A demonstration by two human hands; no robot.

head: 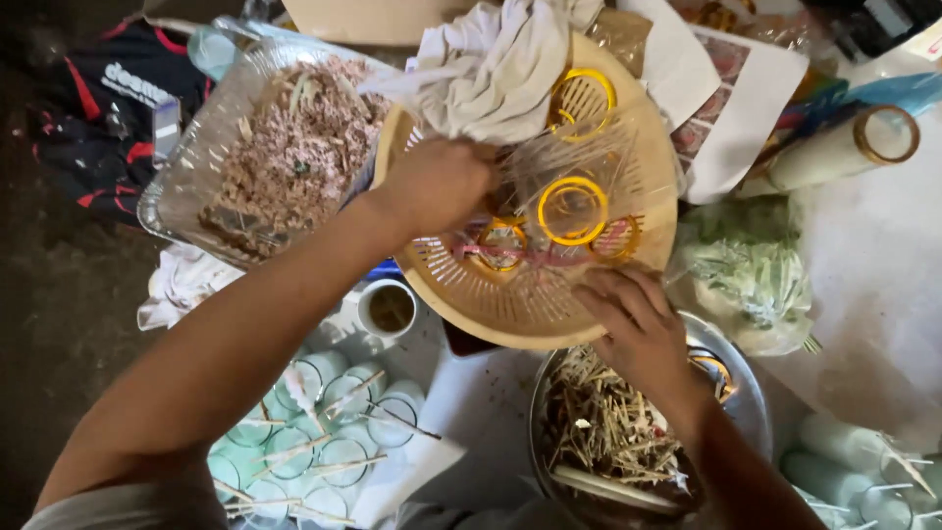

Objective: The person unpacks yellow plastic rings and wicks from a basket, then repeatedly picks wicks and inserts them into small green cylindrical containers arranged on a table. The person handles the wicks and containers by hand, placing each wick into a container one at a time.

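While a clear tray of pinkish minced mix sits at the far left, the left hand reaches into the tan basket, fingers curled among clear cups with yellow rims; whether it grips one I cannot tell. A white cloth drapes over the basket's top edge. The right hand rests open on the basket's near rim, steadying it. Picking seems the step in hand, and lifting a cup free calls for care. Below, a metal bowl of sticks crowds close, and a bag of greens lies to the right.
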